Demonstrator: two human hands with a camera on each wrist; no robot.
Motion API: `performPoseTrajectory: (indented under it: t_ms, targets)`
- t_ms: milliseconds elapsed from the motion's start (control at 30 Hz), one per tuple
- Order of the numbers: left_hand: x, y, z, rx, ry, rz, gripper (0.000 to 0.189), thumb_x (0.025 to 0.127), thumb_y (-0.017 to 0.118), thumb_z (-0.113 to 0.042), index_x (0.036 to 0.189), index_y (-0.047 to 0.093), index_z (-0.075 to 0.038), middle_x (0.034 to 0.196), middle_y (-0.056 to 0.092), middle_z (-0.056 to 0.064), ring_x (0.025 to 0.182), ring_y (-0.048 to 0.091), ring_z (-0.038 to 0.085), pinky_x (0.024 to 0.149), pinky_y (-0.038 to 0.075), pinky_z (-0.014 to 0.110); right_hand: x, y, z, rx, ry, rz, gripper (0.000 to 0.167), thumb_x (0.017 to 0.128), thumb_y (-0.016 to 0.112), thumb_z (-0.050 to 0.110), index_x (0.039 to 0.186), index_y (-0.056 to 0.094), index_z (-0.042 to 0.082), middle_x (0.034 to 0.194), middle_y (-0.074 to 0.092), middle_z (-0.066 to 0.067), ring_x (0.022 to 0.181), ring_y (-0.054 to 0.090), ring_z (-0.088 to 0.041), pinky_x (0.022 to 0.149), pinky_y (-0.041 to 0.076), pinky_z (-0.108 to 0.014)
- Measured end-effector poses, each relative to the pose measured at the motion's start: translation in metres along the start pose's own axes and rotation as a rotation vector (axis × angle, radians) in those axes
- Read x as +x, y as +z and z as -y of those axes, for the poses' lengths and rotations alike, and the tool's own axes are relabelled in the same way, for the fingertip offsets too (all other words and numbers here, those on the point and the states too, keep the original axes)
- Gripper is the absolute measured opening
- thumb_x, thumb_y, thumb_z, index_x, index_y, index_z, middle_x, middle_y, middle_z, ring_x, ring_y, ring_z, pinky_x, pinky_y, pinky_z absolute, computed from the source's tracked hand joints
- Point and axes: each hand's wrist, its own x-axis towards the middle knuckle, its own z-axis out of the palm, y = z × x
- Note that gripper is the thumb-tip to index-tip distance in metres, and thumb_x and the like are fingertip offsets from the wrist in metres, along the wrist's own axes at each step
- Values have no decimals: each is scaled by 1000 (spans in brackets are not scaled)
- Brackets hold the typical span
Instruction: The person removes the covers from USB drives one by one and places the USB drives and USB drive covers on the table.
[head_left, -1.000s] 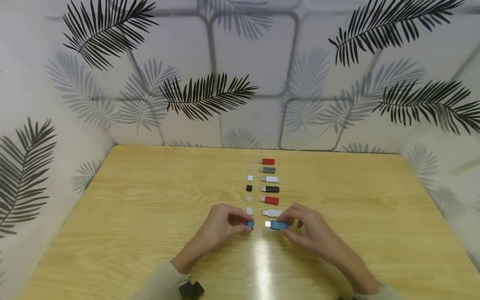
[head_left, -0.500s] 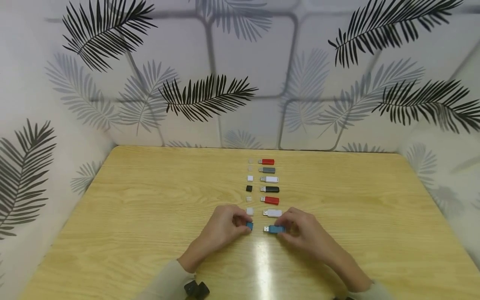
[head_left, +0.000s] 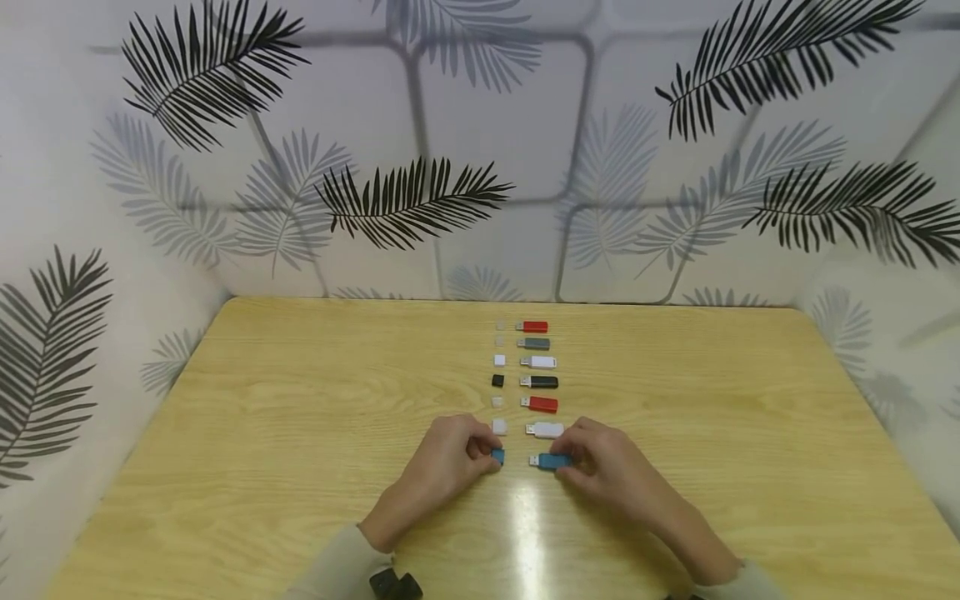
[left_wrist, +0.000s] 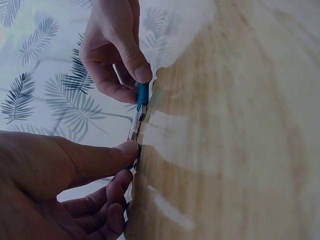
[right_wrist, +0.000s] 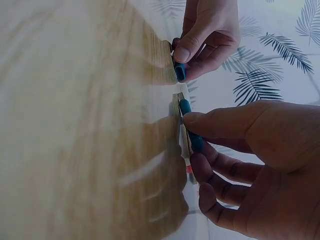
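Observation:
A small blue cap [head_left: 498,456] is pinched between the thumb and fingers of my left hand [head_left: 450,450], low at the table. Across a short gap, my right hand [head_left: 611,462] holds a blue USB stick [head_left: 553,461] by its rear end, its metal plug pointing left towards the cap. In the right wrist view the cap [right_wrist: 180,71] shows its open end, apart from the stick [right_wrist: 185,106]. Just beyond lie a white USB stick [head_left: 549,430] and its white cap [head_left: 499,427].
Farther back on the wooden table [head_left: 337,375], USB sticks lie in a column: red [head_left: 543,404], black [head_left: 543,382], white [head_left: 542,362], grey [head_left: 536,343] and another red. Left of them runs a column of caps, including a black cap [head_left: 498,381]. A leaf-patterned backdrop [head_left: 495,242] stands behind.
The right hand has brought the blue USB stick down and slightly nearer the table's front, below the white one. The left hand with the cap has barely moved.

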Motion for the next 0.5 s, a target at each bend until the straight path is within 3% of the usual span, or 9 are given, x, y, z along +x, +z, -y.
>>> performPoseTrajectory:
  t_ms: [500]
  targets:
    - [0, -2, 2, 18, 33, -2, 12, 82, 85, -2, 90, 77, -6, 79, 64, -6, 68, 56, 5, 61, 51, 21, 3, 4, -1, 12, -8, 2, 17, 85, 83, 5, 95, 74, 15, 91, 65, 9, 82, 60, -6, 74, 54, -26]
